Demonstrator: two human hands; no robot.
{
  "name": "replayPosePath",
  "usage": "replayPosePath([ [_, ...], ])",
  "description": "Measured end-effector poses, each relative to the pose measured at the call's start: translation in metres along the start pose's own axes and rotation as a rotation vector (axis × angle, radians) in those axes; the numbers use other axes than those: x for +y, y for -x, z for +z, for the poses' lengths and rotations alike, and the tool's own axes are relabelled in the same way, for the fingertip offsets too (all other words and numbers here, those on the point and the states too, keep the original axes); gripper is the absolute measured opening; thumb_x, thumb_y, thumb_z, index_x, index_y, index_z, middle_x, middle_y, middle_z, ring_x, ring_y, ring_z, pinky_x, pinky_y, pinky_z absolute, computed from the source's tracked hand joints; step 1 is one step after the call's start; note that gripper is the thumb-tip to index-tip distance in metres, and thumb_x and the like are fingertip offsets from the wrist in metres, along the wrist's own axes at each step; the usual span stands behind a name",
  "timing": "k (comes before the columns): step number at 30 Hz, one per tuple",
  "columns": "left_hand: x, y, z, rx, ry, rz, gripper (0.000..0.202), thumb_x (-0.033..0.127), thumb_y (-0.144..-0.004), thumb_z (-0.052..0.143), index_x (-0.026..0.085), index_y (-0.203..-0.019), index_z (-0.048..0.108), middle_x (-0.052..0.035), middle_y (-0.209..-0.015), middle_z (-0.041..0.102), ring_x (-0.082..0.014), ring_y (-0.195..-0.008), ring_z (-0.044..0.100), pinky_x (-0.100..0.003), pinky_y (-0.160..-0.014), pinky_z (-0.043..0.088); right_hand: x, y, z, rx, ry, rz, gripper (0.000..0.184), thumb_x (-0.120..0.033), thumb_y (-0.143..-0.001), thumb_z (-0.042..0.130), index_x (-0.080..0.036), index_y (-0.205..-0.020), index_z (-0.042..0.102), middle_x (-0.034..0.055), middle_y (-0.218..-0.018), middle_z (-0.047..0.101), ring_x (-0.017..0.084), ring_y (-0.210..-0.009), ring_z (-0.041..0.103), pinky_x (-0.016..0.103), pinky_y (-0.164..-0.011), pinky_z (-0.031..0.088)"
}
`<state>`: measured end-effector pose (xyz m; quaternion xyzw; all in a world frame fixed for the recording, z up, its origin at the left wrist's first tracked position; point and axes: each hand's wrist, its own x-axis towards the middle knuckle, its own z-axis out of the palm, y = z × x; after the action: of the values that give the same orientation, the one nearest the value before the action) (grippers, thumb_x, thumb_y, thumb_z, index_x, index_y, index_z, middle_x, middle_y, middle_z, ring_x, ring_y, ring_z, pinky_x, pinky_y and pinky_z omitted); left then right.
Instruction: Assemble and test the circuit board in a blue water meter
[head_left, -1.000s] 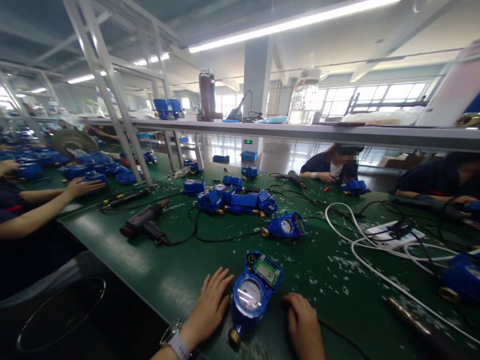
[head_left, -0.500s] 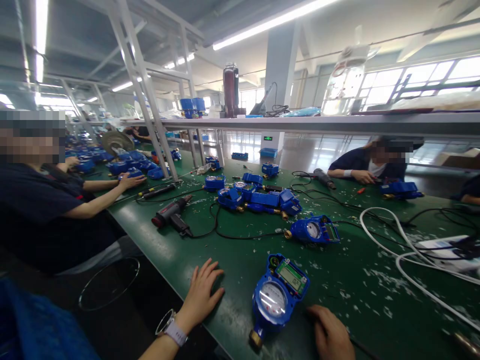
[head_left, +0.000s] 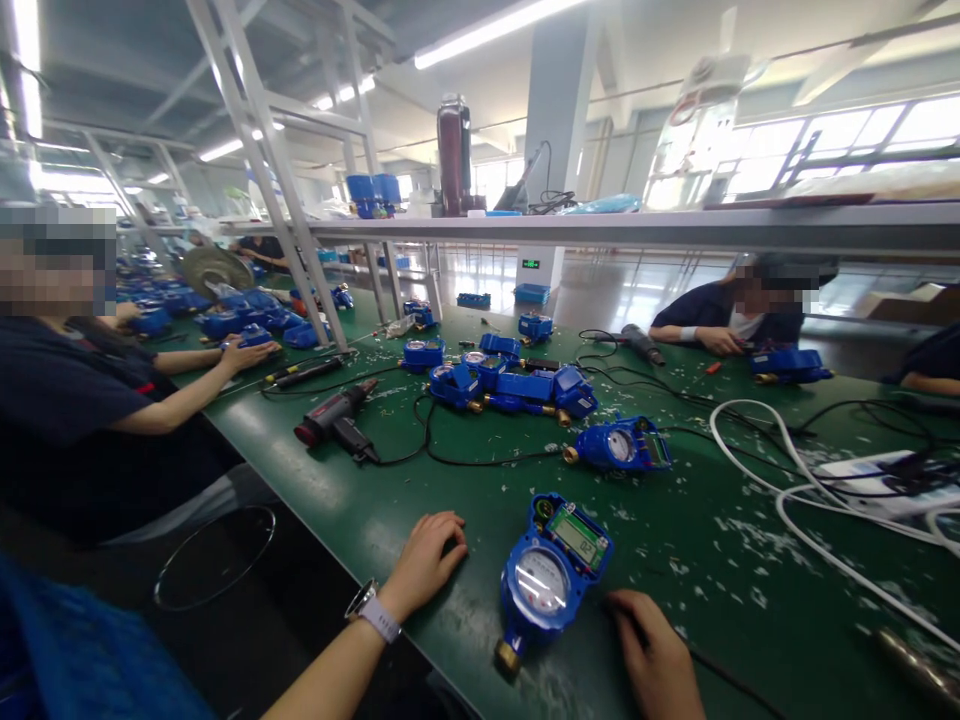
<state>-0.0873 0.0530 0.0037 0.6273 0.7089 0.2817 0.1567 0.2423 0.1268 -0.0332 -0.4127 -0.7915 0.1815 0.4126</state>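
A blue water meter (head_left: 541,585) lies face up near the table edge, its round dial below a small green-framed LCD and a brass fitting at its lower end. My left hand (head_left: 430,562), a watch on its wrist, rests on the table left of the meter, fingers bent and thumb apart, holding nothing. To the meter's right lies my right hand (head_left: 658,655), loosely curled with a gap between thumb and fingers; I see nothing in it. Neither hand touches the meter. A second meter (head_left: 621,445) lies just beyond.
Several more blue meters (head_left: 525,387) cluster farther back. A heat gun (head_left: 335,420) lies on the left with its black cable. White cable and a power strip (head_left: 874,480) are on the right. A metal tube (head_left: 911,665) sits lower right. Co-workers sit left and across.
My left hand has shifted slightly right, closer to the meter, and its spread fingers have bent inward. My right hand stays beside the meter. The camera view has tilted slightly.
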Motion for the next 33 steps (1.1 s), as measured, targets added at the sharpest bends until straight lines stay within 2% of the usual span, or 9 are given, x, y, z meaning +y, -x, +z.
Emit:
replayPosePath([
  [3, 0.008, -0.006, 0.010, -0.031, -0.046, 0.032, 0.008, 0.023, -0.088, 0.055, 0.024, -0.092, 0.063, -0.0045, -0.121, 0.065, -0.0246, -0.123, 0.053, -0.054, -0.110, 0.032, -0.004, 0.000, 0.000, -0.005, -0.001, 0.003, 0.027, -0.033, -0.091, 0.044, -0.019, -0.087, 0.067, 0.0082, -0.086, 0.070, 0.022, -0.078, 0.068, 0.031, -0.070, 0.058],
  [6, 0.010, -0.007, 0.019, -0.068, -0.095, 0.072, 0.024, 0.022, -0.091, 0.051, 0.027, -0.112, 0.061, -0.0057, -0.134, 0.058, -0.0254, -0.131, 0.047, -0.060, -0.114, 0.023, -0.006, 0.000, -0.001, -0.013, 0.017, 0.010, 0.029, -0.031, -0.092, 0.042, -0.019, -0.090, 0.069, 0.0082, -0.088, 0.072, 0.022, -0.079, 0.069, 0.031, -0.071, 0.058],
  [10, 0.008, 0.002, 0.024, -0.151, -0.137, 0.152, 0.048, 0.031, -0.095, 0.047, 0.029, -0.142, 0.039, -0.0066, -0.151, 0.042, -0.0263, -0.142, 0.033, -0.061, -0.117, 0.015, -0.005, 0.002, 0.000, -0.019, 0.065, 0.018, 0.033, -0.028, -0.093, 0.040, -0.016, -0.097, 0.070, 0.0097, -0.094, 0.073, 0.022, -0.084, 0.070, 0.034, -0.077, 0.059],
  [14, 0.006, 0.018, 0.019, -0.235, -0.209, 0.234, 0.058, 0.042, -0.097, 0.043, 0.029, -0.150, 0.024, -0.0065, -0.156, 0.032, -0.0259, -0.144, 0.030, -0.057, -0.118, 0.018, -0.003, 0.003, 0.001, -0.028, 0.108, 0.004, 0.035, -0.023, -0.093, 0.036, -0.014, -0.101, 0.069, 0.0103, -0.097, 0.072, 0.022, -0.088, 0.069, 0.034, -0.080, 0.058],
  [19, 0.002, 0.034, 0.009, -0.260, -0.288, 0.345, 0.062, 0.042, -0.097, 0.042, 0.029, -0.152, 0.015, -0.0060, -0.157, 0.030, -0.0261, -0.143, 0.031, -0.055, -0.117, 0.024, -0.006, 0.003, 0.001, -0.078, 0.174, -0.060, 0.037, -0.018, -0.091, 0.034, -0.012, -0.105, 0.068, 0.0113, -0.098, 0.071, 0.022, -0.091, 0.068, 0.035, -0.081, 0.058],
  [23, -0.003, 0.042, 0.009, -0.219, -0.271, 0.374, 0.064, 0.039, -0.096, 0.045, 0.030, -0.152, 0.014, -0.0055, -0.154, 0.035, -0.0262, -0.141, 0.037, -0.054, -0.116, 0.029, -0.014, 0.004, -0.001, -0.152, 0.248, -0.125, 0.036, -0.015, -0.090, 0.036, -0.015, -0.108, 0.068, 0.0088, -0.101, 0.069, 0.020, -0.093, 0.066, 0.032, -0.081, 0.058],
  [27, -0.010, 0.049, 0.014, -0.022, -0.192, 0.279, 0.072, 0.035, -0.095, 0.048, 0.025, -0.153, 0.007, -0.0114, -0.151, 0.040, -0.0249, -0.134, 0.046, -0.048, -0.112, 0.039, -0.021, 0.014, -0.005, -0.170, 0.333, -0.197, 0.033, -0.021, -0.094, 0.041, -0.017, -0.116, 0.066, 0.0083, -0.109, 0.069, 0.023, -0.099, 0.065, 0.036, -0.085, 0.057],
  [30, -0.016, 0.051, 0.018, 0.106, -0.155, 0.236, 0.069, 0.035, -0.094, 0.049, 0.023, -0.152, 0.014, -0.0137, -0.150, 0.042, -0.0261, -0.133, 0.047, -0.047, -0.110, 0.043, -0.023, 0.028, -0.007, -0.165, 0.367, -0.272, 0.033, -0.028, -0.096, 0.044, -0.017, -0.118, 0.065, 0.0070, -0.116, 0.067, 0.026, -0.105, 0.064, 0.041, -0.086, 0.057],
  [33, -0.018, 0.052, 0.018, 0.122, -0.151, 0.228, 0.064, 0.035, -0.094, 0.050, 0.022, -0.149, 0.021, -0.0141, -0.146, 0.046, -0.0273, -0.132, 0.048, -0.050, -0.110, 0.041, -0.019, 0.047, -0.009, -0.169, 0.431, -0.387, 0.034, -0.034, -0.096, 0.045, -0.018, -0.119, 0.064, 0.0057, -0.122, 0.065, 0.027, -0.106, 0.064, 0.040, -0.082, 0.057],
])
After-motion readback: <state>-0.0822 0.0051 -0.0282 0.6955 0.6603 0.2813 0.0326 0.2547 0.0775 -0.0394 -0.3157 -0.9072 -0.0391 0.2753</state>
